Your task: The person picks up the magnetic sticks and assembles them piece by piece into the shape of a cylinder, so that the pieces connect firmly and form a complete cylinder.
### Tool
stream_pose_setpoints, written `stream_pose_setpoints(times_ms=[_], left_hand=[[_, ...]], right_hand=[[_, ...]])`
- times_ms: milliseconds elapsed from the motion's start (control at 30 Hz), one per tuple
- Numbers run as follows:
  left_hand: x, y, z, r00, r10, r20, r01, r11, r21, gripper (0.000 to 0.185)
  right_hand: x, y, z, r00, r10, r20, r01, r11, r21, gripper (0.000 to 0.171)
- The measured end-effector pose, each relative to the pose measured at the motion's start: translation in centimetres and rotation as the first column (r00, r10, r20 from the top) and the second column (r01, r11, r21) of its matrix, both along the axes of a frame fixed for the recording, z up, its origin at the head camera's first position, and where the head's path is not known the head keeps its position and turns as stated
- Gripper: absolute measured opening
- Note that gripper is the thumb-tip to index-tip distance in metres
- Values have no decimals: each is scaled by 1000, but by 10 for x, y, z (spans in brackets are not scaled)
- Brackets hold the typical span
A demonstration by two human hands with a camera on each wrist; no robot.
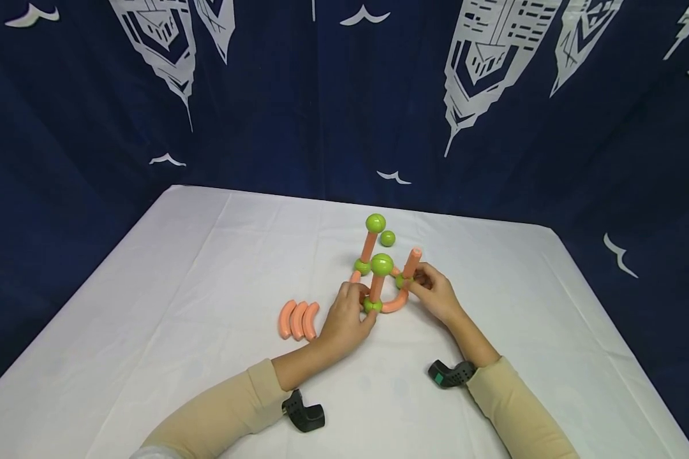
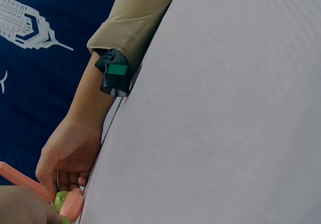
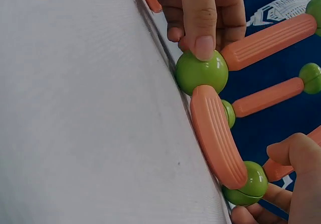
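Observation:
A frame of ribbed orange rods and green balls stands on the table. The left hand grips the front green ball, its thumb pressed on it in the right wrist view. From that ball an orange rod rises to another green ball. A curved orange rod links the front ball to the right green ball. The right hand holds this right ball between thumb and fingers. An upright orange rod on it has a bare top.
Three curved orange rods lie side by side left of the frame. A loose green ball sits behind it, near the rear upright rod. White cloth covers the table; a dark blue patterned curtain hangs behind.

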State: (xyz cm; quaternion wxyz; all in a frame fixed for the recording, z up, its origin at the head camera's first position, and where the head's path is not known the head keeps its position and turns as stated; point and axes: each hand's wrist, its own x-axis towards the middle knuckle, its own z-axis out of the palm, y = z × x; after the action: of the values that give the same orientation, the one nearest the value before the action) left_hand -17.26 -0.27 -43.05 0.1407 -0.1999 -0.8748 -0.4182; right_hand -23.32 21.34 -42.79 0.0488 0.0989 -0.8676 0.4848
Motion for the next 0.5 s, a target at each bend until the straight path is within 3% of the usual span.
stream_pose_setpoints(times_ms=[167, 500], left_hand=[[-2, 0, -2, 998, 59, -5, -59, 996, 60, 28], [-2, -2, -4, 995, 103, 5, -103, 994, 18, 13]], right_hand=[[-1, 1, -1, 1000, 1, -10, -1, 1000, -11, 30], [-1, 1, -1, 1000, 9, -8, -9, 999, -31, 27]])
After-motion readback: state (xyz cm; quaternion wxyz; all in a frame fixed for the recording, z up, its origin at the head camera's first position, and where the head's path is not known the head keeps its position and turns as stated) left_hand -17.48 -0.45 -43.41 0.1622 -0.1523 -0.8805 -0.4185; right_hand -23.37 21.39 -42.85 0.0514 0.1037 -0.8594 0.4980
